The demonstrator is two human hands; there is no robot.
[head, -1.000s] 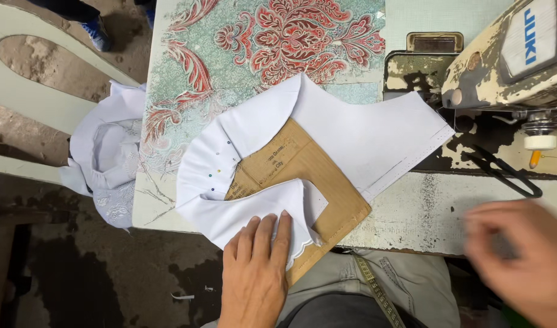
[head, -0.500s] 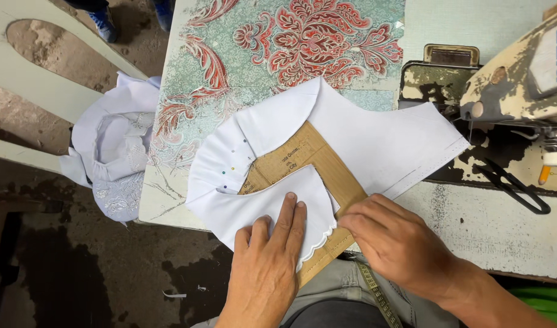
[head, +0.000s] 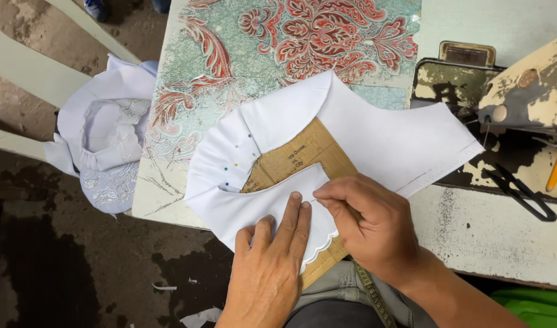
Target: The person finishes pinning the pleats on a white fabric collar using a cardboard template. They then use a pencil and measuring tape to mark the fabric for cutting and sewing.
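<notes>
white fabric [head: 375, 130] under both hands' grip

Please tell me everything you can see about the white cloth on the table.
The white cloth is a thin, smooth cut piece that lies flat on the table, curved like a wide collar around a brown card underneath. Its near flap ends in a scalloped edge, which hangs over the table's front. Small coloured pins stand in a row along its left fold. The left hand presses flat on the near flap; the right hand pinches at its edge. Its far part lies over the patterned cover.
</notes>
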